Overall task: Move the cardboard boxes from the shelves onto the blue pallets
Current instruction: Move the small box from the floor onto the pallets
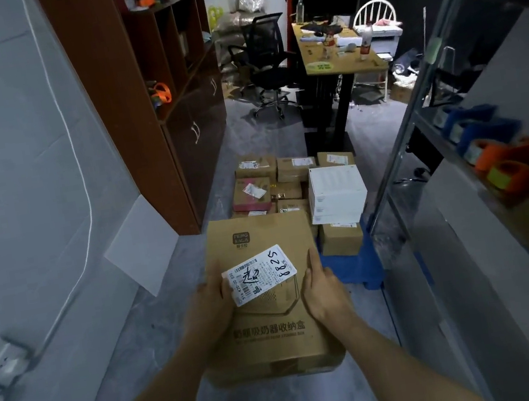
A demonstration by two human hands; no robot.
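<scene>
Both hands hold a box above the grey floor. The left hand grips its left edge, thumb on the top face beside a white label, the other fingers curled out of sight. The right hand grips the right edge, thumb and forefinger lying along the face, the rest hidden over the side. Just beyond the box lies a blue pallet stacked with small boxes and a white box. A metal shelf stands on the right and a brown cabinet on the left. Farther back are a desk and a black chair.
</scene>
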